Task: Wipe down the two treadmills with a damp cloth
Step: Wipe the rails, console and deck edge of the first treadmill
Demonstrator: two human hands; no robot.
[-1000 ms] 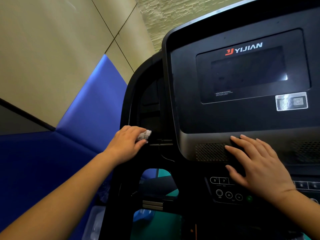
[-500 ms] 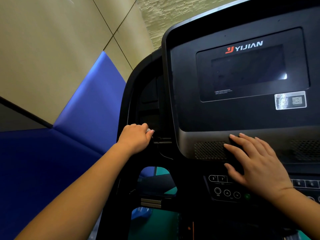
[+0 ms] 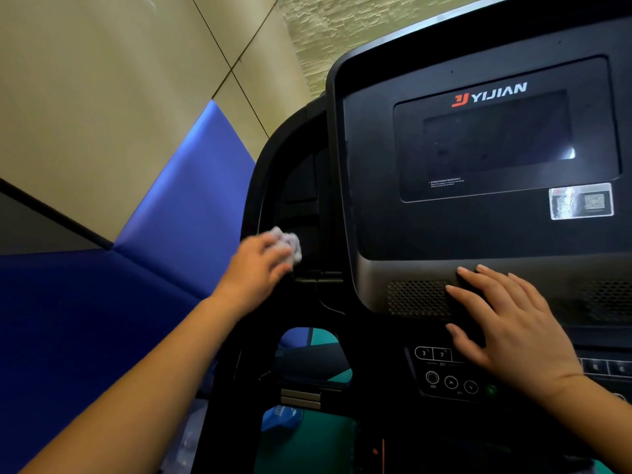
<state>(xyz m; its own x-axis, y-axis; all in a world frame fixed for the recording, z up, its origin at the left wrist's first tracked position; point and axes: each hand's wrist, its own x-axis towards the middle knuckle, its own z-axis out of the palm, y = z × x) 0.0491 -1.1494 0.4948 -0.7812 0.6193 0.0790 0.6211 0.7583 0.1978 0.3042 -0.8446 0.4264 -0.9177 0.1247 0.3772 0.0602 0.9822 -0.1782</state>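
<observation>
The left hand point(image 3: 257, 265) is reaching from the lower left of the frame up to the middle, its fingers closed around a small bunched pale cloth point(image 3: 289, 242), which is pressing against the black left-hand frame of the treadmill point(image 3: 376, 234) beside the console. The hand and cloth are blurred, so how firmly the fingers are pinching is hard to read (only the crumpled top of the cloth is peeking out past the fingertips). The right hand point(image 3: 509, 328) is lying at the lower right of the frame, fingers spread apart and flat, holding nothing, its fingertips resting on the grey strip by the speaker grille point(image 3: 415, 297) and its palm sitting over the upper edge of the button panel point(image 3: 444, 374). Above it, in the upper right, the dark screen point(image 3: 496, 142) is showing a bright glint near its right edge, with the YIJIAN logo point(image 3: 490, 94) over it and a shiny sticker point(image 3: 581, 201) below right. Blue padding point(image 3: 178, 206) is filling the left of the frame beneath beige wall panels point(image 3: 102, 80).
</observation>
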